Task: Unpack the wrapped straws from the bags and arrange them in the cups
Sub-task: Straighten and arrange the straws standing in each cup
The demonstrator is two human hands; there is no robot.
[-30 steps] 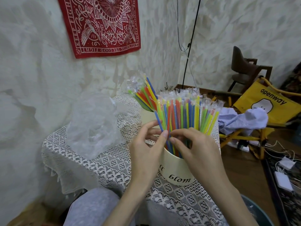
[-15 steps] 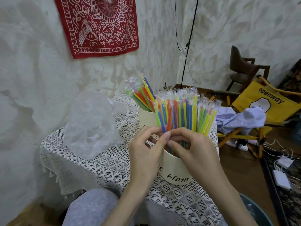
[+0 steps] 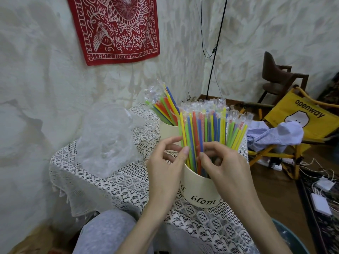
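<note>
Centre frame, wrapped straws (image 3: 205, 129) standing in our near cup (image 3: 200, 191), left hand (image 3: 165, 167) and right hand (image 3: 225, 165) pinching stems just above the rim, far cup (image 3: 167, 130) behind holding more.

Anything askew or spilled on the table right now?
Nothing spilled. The straws in the near cup fan out unevenly, a clump on the right leaning outward, while both hands, left hand and right hand, pinch them. The far cup's straws tilt left. A crumpled plastic bag sits beside the cups.

near cup (image 3: 200, 191) lettering half hidden, straw bases unseen
</note>
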